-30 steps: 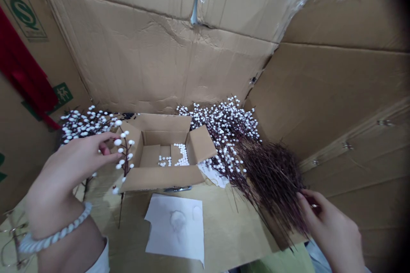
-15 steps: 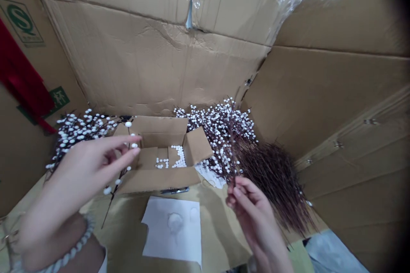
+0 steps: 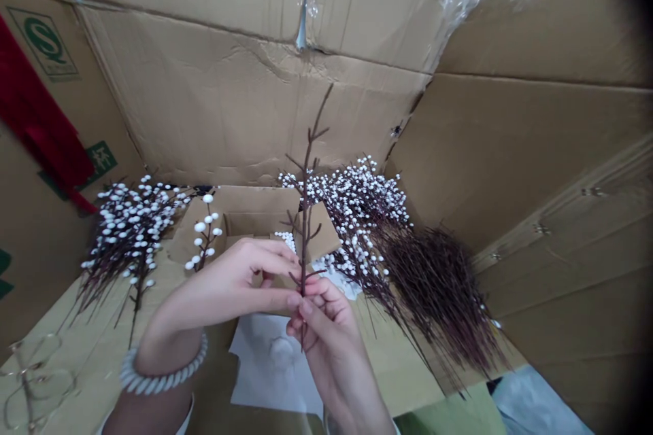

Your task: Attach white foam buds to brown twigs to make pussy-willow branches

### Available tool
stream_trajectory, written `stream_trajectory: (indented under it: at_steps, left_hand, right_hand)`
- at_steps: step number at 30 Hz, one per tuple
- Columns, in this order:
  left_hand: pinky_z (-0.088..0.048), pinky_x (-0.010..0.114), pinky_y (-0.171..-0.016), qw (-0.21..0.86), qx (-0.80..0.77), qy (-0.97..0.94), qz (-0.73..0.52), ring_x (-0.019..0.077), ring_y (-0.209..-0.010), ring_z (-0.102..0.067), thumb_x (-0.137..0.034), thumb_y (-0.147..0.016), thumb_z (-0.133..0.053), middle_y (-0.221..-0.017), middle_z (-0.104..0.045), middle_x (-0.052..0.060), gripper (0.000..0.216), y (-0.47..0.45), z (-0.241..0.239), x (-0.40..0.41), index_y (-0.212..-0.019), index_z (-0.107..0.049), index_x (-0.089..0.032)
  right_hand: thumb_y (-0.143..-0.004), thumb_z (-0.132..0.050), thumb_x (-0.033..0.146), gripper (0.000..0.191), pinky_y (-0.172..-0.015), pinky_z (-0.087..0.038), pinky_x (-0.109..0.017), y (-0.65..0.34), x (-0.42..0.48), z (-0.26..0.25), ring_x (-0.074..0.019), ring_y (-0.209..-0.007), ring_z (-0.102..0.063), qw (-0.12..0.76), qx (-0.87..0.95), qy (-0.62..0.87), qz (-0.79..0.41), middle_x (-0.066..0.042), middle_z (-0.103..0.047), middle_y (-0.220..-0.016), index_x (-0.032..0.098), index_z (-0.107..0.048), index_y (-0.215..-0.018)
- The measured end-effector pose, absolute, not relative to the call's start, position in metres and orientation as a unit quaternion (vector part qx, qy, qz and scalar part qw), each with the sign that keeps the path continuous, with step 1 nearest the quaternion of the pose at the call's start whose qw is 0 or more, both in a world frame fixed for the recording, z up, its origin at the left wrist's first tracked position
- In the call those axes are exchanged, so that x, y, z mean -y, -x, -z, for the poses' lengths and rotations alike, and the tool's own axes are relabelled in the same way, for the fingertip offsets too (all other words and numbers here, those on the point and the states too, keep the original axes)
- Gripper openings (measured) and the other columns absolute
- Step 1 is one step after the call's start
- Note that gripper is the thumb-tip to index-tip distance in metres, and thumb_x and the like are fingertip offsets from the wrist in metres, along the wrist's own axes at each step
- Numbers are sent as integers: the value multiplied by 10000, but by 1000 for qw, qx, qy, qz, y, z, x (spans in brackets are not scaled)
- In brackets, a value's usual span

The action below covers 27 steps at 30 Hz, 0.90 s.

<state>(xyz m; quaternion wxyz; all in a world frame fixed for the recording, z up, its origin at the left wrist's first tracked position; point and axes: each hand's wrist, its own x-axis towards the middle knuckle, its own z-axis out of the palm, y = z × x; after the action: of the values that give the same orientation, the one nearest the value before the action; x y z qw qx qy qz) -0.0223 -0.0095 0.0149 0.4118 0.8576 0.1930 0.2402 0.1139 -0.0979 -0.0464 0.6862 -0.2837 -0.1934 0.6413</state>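
Head view. The right hand (image 3: 324, 333) grasped a bare brown twig (image 3: 305, 217) by its stem, thumb and fingers closed around it, and the twig stood upright above the hands, its tip reaching clear in front of the far cardboard wall (image 3: 219, 109). The left hand (image 3: 229, 285) was curled with its fingertips (image 3: 290, 265) against the stem; whether they gripped it could not be told. A white bracelet (image 3: 163, 374) circled the left wrist. Behind the hands, a cardboard box (image 3: 255, 204) was largely hidden, with the white beads (image 3: 286, 240) inside it mostly out of sight. A beaded sprig (image 3: 205, 234) rose at left, its lower end cut off behind the left hand. Beaded branches (image 3: 127, 231) lay far left, with more (image 3: 357, 204) and a dark twig bundle (image 3: 439, 285) to the right. White paper (image 3: 260, 367) lay partly covered beneath the hands.
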Motion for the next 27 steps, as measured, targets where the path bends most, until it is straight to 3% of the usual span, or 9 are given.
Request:
stream_trajectory:
  at_steps: [4,7,9,20,24,27]
  left_hand:
    - [-516,261,-697,441,-218,-827,-273,171,-769,-652,-304,-837,-692,-803,-701,28,171,19,-15,11,-723,-760,-196]
    - [-498,235,-556,484,-289,-762,-318,157,-680,-641,-286,-826,-667,-776,-736,16,131,27,-16,12,-750,-756,-226]
    - [-456,204,-457,505,-326,-717,-354,146,-628,-632,-267,-807,-667,-759,-747,9,95,36,-18,11,-770,-751,-243]
    - [-429,163,-421,456,-335,-683,-462,83,-472,-523,-209,-807,-686,-680,-708,1,77,61,-17,4,-801,-760,-229]
    - [-420,174,-425,451,-335,-684,-465,90,-482,-532,-204,-824,-675,-690,-703,4,81,65,-16,4,-824,-752,-228]
    - [-405,186,-431,443,-331,-686,-472,88,-480,-520,-193,-827,-673,-691,-696,5,74,65,-17,4,-813,-744,-212]
  right_hand:
    - [-627,-902,289,211,-712,-563,-217,-114,101,49,-108,-724,-677,689,213,298,-625,13,-761,-833,245,-772,-787]
    - [-690,-861,309,214,-915,-531,-279,-119,107,52,-161,-987,-680,689,223,306,-618,-27,-768,-1032,250,-780,-879]
    - [-713,-843,312,205,-939,-524,-304,-123,112,54,-173,-1000,-674,685,219,307,-624,-33,-765,-1016,246,-778,-895]
    - [-540,-932,265,313,-690,-513,-238,-135,121,67,-110,-656,-557,658,203,317,-652,37,-609,-688,204,-654,-670]
    - [-541,-891,430,437,-573,-456,-237,-147,120,94,-108,-539,-492,649,274,457,-543,51,-542,-551,204,-518,-556]
    - [-598,-817,509,431,-562,-452,-268,-160,121,121,-138,-531,-521,617,328,558,-447,30,-565,-525,213,-506,-567]
